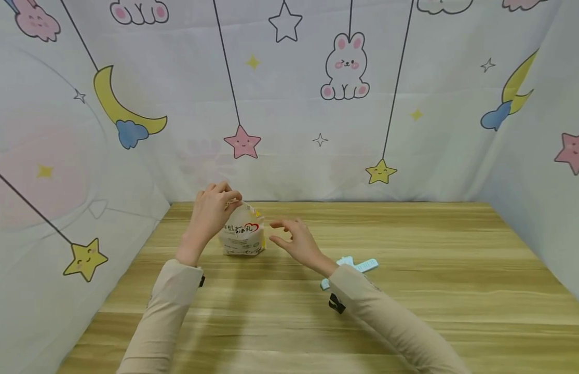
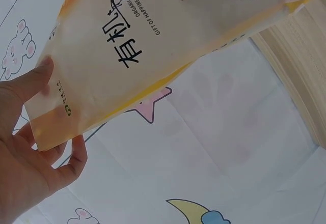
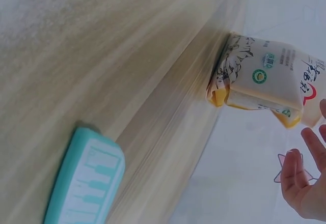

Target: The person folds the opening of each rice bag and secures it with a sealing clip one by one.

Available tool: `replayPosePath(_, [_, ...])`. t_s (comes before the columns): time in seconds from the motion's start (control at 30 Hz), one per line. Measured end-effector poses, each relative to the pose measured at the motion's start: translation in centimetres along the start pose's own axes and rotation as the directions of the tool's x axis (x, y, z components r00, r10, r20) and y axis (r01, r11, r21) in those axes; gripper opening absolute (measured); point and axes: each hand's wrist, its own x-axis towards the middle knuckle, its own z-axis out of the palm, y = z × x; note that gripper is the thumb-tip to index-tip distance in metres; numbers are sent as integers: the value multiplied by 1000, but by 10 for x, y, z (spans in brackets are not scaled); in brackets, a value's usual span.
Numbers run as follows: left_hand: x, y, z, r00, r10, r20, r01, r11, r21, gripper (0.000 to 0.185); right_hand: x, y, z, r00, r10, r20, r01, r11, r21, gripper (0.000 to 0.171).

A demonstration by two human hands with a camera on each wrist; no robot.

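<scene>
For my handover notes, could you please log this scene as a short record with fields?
left hand: pinches the top edge of the bag
bag: white and yellow pouch, standing on the table
right hand: open beside the bag, not touching it
clip: light blue, flat on the table by the right sleeve
table: light wood
</scene>
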Motion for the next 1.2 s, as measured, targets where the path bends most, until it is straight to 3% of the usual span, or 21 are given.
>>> replayPosePath(0.4, [0, 0, 1, 1000, 0, -8, -1, 1000, -8, 11, -3, -6, -8, 996, -87, 21, 89, 991, -98, 34])
replayPosePath(0.73, [-1, -1, 2, 1000, -5, -15, 5, 1000, -9, 11, -8, -9, -14, 979, -203, -1, 197, 948, -250, 32])
replayPosePath(0.9, [-1, -1, 2, 1000, -3, -8, 3, 1000, -9, 11, -9, -8, -17, 961, -277, -3, 262, 912, -315, 34])
replayPosePath(1.2, [-1, -1, 1, 1000, 1, -8, -1, 1000, -9, 12, -12, -7, -23, 910, -413, 31, 386, 817, -428, 35])
